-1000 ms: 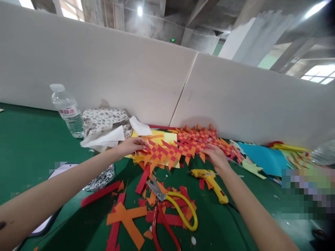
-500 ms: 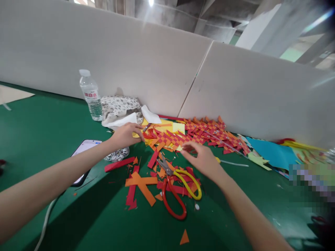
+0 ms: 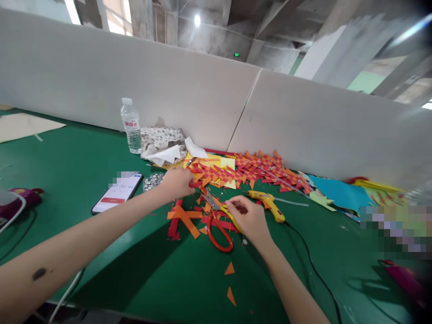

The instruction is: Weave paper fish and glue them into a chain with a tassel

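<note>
My left hand (image 3: 178, 182) is bent over the near edge of the paper pile, fingers closed around a red paper strip (image 3: 194, 184). The rest of the strip is hidden by the hand. Scissors (image 3: 218, 234) with one red and one yellow handle lie on the green table, blades parted and pointing away from me. My right hand (image 3: 251, 217) is curled over the yellow handle, hiding much of its loop. Orange paper strips (image 3: 184, 220) and red and orange scraps surround the scissors. Behind my hands lie several woven red and orange paper fish (image 3: 266, 168).
A yellow glue gun (image 3: 268, 203) with a black cord lies right of my right hand. A phone (image 3: 118, 193), a packet of small shiny pieces (image 3: 153, 181) and a water bottle (image 3: 131, 128) stand or lie to the left. A grey partition (image 3: 162, 81) rises behind.
My left hand has come down and right to the red strip, fingers now closed. My right hand has moved nearer, onto the scissors' yellow handle. The view has shifted, showing more glue gun.
</note>
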Motion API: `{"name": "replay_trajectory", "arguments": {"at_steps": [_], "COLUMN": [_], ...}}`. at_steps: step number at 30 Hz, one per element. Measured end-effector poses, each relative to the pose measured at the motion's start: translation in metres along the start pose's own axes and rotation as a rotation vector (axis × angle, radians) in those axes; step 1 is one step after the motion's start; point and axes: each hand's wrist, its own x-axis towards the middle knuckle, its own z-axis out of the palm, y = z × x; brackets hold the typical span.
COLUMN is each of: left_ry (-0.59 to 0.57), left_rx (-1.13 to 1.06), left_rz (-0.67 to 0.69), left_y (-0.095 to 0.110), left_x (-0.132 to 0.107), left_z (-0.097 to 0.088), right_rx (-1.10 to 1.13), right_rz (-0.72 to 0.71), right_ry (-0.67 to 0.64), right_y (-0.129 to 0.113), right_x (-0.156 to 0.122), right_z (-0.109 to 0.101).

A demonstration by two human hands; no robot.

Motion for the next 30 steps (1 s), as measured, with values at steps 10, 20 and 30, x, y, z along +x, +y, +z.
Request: {"name": "replay_trajectory", "arguments": {"at_steps": [10,20,30], "left_ry": [0.655,0.4,0.421], "left_rx": [-0.57,-0.863,-1.011], "left_rz": [-0.17,-0.218,-0.209], "left_y": [-0.023,-0.019,0.016], "left_x": [-0.016,-0.007,-0.033], "left_z": [-0.072,-0.016,-0.008], "right_rx": [0.019,-0.079,0.201], "right_rz": [-0.043,-0.135,-0.136], "right_ry": [-0.021,-0.002,0.119], "right_y": [-0.018,-0.06,-0.041], "right_x": [-0.008,-0.006,0.012], "right_z": [0.017,0.045,0.042]}}
